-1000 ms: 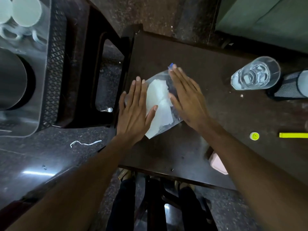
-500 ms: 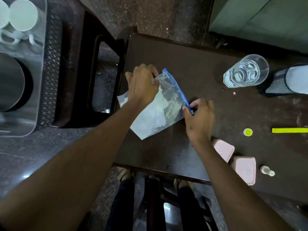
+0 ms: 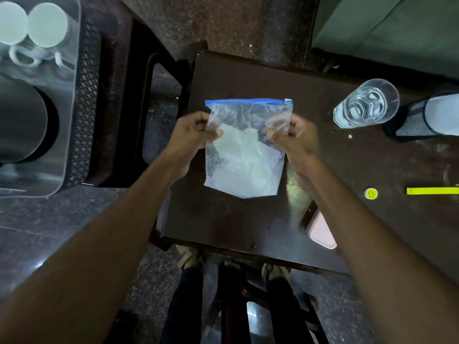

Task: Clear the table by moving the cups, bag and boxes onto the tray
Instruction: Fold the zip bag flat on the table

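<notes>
A clear zip bag (image 3: 244,150) with a blue seal strip and white contents hangs upright above the dark table (image 3: 248,224). My left hand (image 3: 191,137) pinches its left edge and my right hand (image 3: 295,140) pinches its right edge, both just below the seal. A pink box (image 3: 323,232) lies near the table's front edge, partly hidden by my right forearm. A clear tray (image 3: 69,115) stands far left on a stool, holding two white cups (image 3: 47,24) and a steel vessel (image 3: 22,120).
A glass of water (image 3: 365,105) and a mesh-sleeved bottle (image 3: 422,117) stand at the table's right. A small yellow cap (image 3: 370,193) and a yellow strip (image 3: 432,190) lie right of my right arm. A dark stool (image 3: 124,95) sits between tray and table.
The bag lay flat under my palms, was then gripped at its corners, and is now lifted and held upright, spread between both hands with the seal on top.
</notes>
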`<control>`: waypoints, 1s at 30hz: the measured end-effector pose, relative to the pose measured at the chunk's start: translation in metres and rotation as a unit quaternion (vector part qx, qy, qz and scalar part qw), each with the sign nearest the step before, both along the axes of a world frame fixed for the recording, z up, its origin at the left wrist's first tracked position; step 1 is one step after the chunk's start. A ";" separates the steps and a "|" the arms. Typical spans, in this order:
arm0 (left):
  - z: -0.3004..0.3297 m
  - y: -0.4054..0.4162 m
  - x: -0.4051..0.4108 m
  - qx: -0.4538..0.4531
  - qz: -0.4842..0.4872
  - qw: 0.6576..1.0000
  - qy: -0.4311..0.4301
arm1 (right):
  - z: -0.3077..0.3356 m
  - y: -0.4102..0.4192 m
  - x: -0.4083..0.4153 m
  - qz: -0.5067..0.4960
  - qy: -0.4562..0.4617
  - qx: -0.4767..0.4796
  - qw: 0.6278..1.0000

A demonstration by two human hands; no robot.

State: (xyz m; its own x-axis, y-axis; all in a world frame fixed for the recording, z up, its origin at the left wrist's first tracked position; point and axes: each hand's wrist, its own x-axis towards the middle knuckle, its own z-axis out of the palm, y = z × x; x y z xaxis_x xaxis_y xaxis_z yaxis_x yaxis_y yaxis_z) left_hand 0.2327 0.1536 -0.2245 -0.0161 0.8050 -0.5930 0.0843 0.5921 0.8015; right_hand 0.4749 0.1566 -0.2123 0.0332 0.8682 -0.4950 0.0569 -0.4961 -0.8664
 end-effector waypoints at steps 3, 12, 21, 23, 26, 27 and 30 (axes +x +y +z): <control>0.000 -0.003 0.001 0.012 -0.007 1.000 0.007 | -0.002 0.002 0.000 0.007 0.015 0.000 1.000; -0.002 -0.006 -0.004 0.045 0.017 0.999 -0.020 | 0.007 0.001 0.004 0.036 0.050 -0.024 0.998; 0.002 -0.010 -0.010 0.009 -0.004 0.991 -0.131 | 0.002 -0.002 0.015 0.073 0.034 0.017 0.997; 0.001 -0.010 -0.013 -0.009 -0.019 0.992 -0.125 | -0.001 -0.002 0.018 0.090 0.008 0.028 0.995; -0.003 -0.009 -0.019 -0.042 -0.021 0.992 -0.121 | -0.003 -0.003 0.023 0.124 -0.029 0.030 0.991; -0.002 -0.008 -0.018 -0.049 -0.018 0.992 -0.119 | -0.003 -0.003 0.023 0.132 -0.047 0.027 0.990; -0.003 -0.006 -0.011 -0.018 -0.016 0.999 -0.041 | 0.000 -0.001 0.019 0.167 -0.168 0.065 0.969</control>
State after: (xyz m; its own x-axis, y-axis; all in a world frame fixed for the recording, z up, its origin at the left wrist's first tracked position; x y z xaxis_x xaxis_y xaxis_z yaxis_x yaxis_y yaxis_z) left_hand 0.2215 0.1479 -0.2272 0.0591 0.7828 -0.6195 0.0385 0.6183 0.7850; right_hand 0.4937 0.1551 -0.2127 -0.1202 0.9128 -0.3903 0.4856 -0.2889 -0.8251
